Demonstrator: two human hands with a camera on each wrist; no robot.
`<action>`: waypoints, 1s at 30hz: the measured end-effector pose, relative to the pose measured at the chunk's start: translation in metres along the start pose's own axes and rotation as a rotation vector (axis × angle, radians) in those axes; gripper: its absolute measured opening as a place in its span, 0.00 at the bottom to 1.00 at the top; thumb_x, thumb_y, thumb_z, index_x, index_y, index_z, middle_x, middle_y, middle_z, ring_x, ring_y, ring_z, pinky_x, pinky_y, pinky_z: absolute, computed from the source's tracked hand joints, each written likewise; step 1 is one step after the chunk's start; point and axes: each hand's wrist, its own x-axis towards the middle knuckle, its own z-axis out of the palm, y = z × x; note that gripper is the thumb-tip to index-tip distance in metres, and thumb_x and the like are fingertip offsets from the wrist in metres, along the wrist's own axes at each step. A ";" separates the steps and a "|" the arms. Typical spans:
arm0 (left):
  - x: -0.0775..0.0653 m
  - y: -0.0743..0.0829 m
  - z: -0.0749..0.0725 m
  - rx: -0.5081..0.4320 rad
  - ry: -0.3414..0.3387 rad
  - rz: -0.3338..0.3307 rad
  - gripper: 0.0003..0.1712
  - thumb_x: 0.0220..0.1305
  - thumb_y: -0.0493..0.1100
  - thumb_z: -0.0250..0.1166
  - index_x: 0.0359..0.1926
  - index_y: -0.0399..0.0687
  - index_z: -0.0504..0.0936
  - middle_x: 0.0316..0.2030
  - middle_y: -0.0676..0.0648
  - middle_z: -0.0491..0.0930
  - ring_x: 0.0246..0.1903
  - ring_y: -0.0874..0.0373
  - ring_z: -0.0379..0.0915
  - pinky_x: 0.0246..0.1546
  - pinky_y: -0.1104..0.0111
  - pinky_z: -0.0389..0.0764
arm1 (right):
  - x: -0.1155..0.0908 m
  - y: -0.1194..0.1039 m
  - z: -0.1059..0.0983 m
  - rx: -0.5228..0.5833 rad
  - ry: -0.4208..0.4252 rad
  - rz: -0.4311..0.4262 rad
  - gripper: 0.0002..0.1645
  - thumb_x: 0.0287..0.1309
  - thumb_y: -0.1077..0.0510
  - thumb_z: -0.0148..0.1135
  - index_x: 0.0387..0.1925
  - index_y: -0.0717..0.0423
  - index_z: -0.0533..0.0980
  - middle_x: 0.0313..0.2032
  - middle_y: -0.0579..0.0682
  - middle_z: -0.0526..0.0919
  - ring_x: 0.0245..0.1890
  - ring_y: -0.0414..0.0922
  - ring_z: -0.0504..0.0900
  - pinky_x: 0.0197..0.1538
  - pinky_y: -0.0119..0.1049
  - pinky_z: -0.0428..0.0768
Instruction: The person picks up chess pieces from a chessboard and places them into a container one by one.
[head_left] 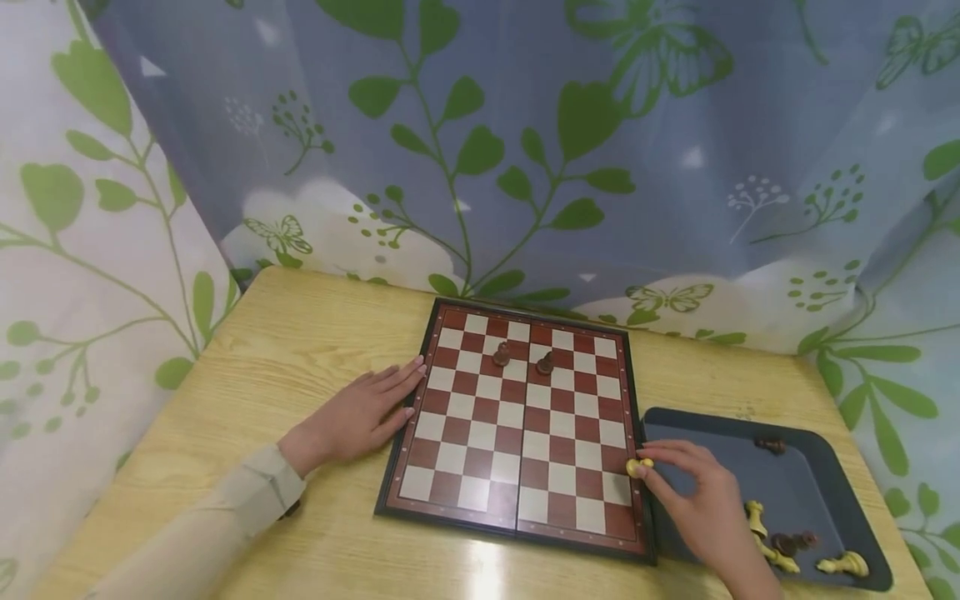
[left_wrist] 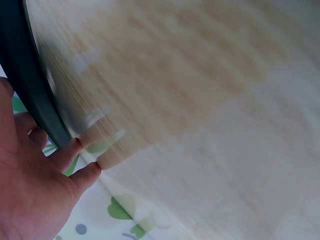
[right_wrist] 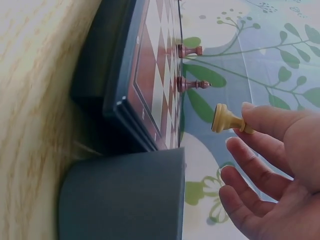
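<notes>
head: yellow, brown chess pieces (head_left: 784, 545) in tray (head_left: 720, 432)

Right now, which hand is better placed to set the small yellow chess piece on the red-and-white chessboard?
Probably the right hand: it pinches the piece near the chessboard, whereas the left hand holds none.
</notes>
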 end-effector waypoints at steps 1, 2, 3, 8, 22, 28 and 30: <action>0.000 0.000 0.000 -0.001 -0.002 -0.001 0.36 0.81 0.56 0.46 0.80 0.47 0.53 0.81 0.49 0.47 0.74 0.37 0.57 0.73 0.41 0.62 | -0.001 0.000 -0.001 0.001 0.003 0.001 0.12 0.54 0.64 0.76 0.42 0.53 0.88 0.44 0.47 0.87 0.49 0.51 0.79 0.52 0.57 0.78; 0.000 0.001 -0.001 -0.002 -0.003 0.000 0.36 0.81 0.56 0.46 0.80 0.46 0.53 0.81 0.49 0.47 0.74 0.37 0.57 0.73 0.41 0.62 | -0.002 0.000 -0.002 -0.002 0.003 0.006 0.12 0.54 0.64 0.76 0.42 0.53 0.88 0.44 0.47 0.87 0.50 0.50 0.79 0.52 0.57 0.78; 0.000 0.000 -0.001 -0.001 -0.004 0.003 0.36 0.81 0.56 0.46 0.80 0.46 0.53 0.81 0.49 0.47 0.74 0.37 0.57 0.73 0.41 0.62 | -0.004 0.001 -0.003 -0.006 0.007 0.009 0.12 0.54 0.63 0.76 0.42 0.53 0.88 0.44 0.47 0.87 0.50 0.50 0.79 0.52 0.56 0.78; 0.002 -0.001 -0.002 0.000 0.001 0.013 0.36 0.81 0.56 0.46 0.80 0.46 0.53 0.81 0.49 0.47 0.74 0.37 0.57 0.72 0.41 0.62 | -0.011 0.003 -0.007 -0.001 0.019 0.031 0.13 0.55 0.63 0.76 0.43 0.52 0.87 0.45 0.47 0.86 0.51 0.47 0.77 0.53 0.54 0.76; 0.001 0.000 0.001 -0.011 0.000 0.007 0.36 0.81 0.56 0.45 0.80 0.46 0.53 0.81 0.48 0.47 0.74 0.36 0.57 0.73 0.42 0.62 | -0.034 0.026 -0.025 -0.084 0.109 0.093 0.14 0.52 0.64 0.78 0.43 0.53 0.87 0.46 0.49 0.87 0.49 0.23 0.69 0.51 0.38 0.76; 0.002 -0.001 0.001 0.001 -0.001 0.001 0.36 0.81 0.55 0.46 0.81 0.45 0.52 0.80 0.47 0.48 0.74 0.37 0.57 0.73 0.42 0.61 | -0.042 0.036 -0.032 -0.104 0.124 0.127 0.12 0.55 0.62 0.76 0.43 0.56 0.87 0.46 0.53 0.86 0.48 0.27 0.71 0.48 0.51 0.77; 0.002 -0.001 0.001 0.003 -0.005 0.002 0.36 0.81 0.55 0.46 0.81 0.45 0.51 0.81 0.47 0.47 0.74 0.37 0.56 0.73 0.42 0.61 | -0.044 0.038 -0.034 -0.112 0.114 0.159 0.12 0.57 0.60 0.75 0.44 0.56 0.87 0.47 0.55 0.86 0.49 0.38 0.76 0.46 0.56 0.78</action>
